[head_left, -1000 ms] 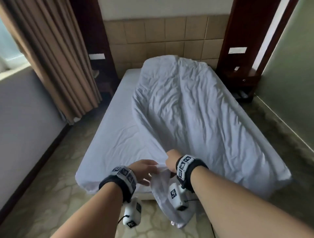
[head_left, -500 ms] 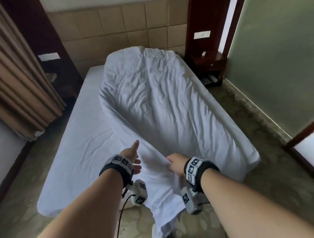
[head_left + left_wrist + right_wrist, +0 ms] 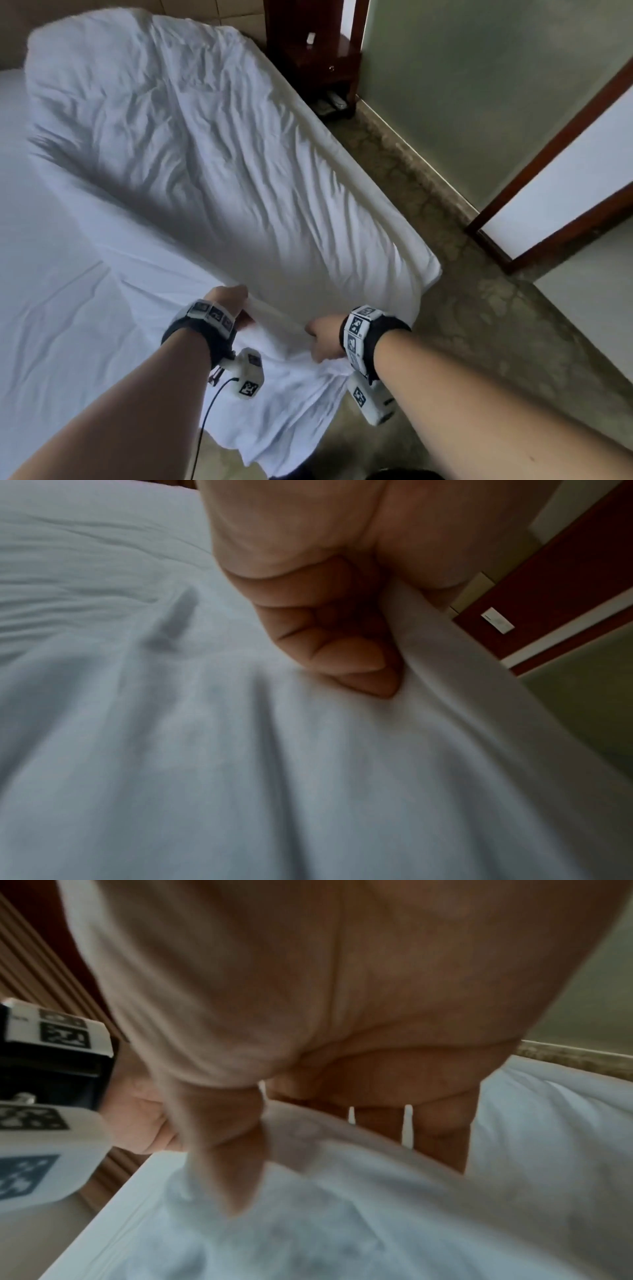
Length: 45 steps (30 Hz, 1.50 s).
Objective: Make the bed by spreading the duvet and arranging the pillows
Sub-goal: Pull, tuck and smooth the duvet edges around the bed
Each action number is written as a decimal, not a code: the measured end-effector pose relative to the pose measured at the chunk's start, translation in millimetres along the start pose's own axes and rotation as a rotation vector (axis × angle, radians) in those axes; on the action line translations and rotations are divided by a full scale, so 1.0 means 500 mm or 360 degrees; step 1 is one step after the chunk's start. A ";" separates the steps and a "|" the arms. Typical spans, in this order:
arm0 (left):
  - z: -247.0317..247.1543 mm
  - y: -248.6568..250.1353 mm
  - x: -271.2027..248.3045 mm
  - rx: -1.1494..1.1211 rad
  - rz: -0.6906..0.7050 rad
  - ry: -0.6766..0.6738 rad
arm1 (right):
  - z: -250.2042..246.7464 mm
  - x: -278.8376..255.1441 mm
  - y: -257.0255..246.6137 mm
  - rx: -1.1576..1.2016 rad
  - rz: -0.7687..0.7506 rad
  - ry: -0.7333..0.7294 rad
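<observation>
Rumpled white cotton duvet (image 3: 191, 147), seen from the head camera, bunched in a long folded heap running from upper left to lower right of the frame, over the right side of the white-sheeted mattress (image 3: 51, 291); near corner spilling over the foot of the bed toward the patterned floor (image 3: 479, 325). Left hand (image 3: 231, 303) and right hand (image 3: 323, 337), low centre of the frame, both clenched on the folded near hem, a little apart. No pillows in view. Dark wooden nightstand (image 3: 315, 58) at upper centre.

From the left wrist camera: fingers (image 3: 329, 642) curled tight around a thick white edge of the duvet (image 3: 445, 653), creased cloth filling the lower frame.

From the right wrist camera: blurred; thumb (image 3: 229, 1164) pressing down over a gathered fold of the duvet (image 3: 377, 1191), fingers tucked behind it.

Judged soft, limp and fairly light, though bulky; likely to sag between grips and drag on the sheet. Best held at the hem and corners, hands spread wide, then pulled toward the bare left side.
</observation>
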<state>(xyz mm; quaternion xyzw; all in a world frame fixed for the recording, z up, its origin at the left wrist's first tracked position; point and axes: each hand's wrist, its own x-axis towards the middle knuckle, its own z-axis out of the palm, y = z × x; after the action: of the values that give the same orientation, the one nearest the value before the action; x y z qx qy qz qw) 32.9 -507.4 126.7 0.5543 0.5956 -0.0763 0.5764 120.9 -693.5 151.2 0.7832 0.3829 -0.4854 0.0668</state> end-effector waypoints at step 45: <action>0.362 -0.146 0.098 0.0214 -0.0269 0.0839 | -0.138 0.308 0.743 0.0994 0.0569 0.0565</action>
<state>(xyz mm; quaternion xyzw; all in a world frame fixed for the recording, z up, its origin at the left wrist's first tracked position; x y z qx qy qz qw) 100.8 -638.7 -10.0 0.5404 0.7627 -0.0166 0.3551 452.9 -837.5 -37.2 0.8918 0.0800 -0.4162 -0.1583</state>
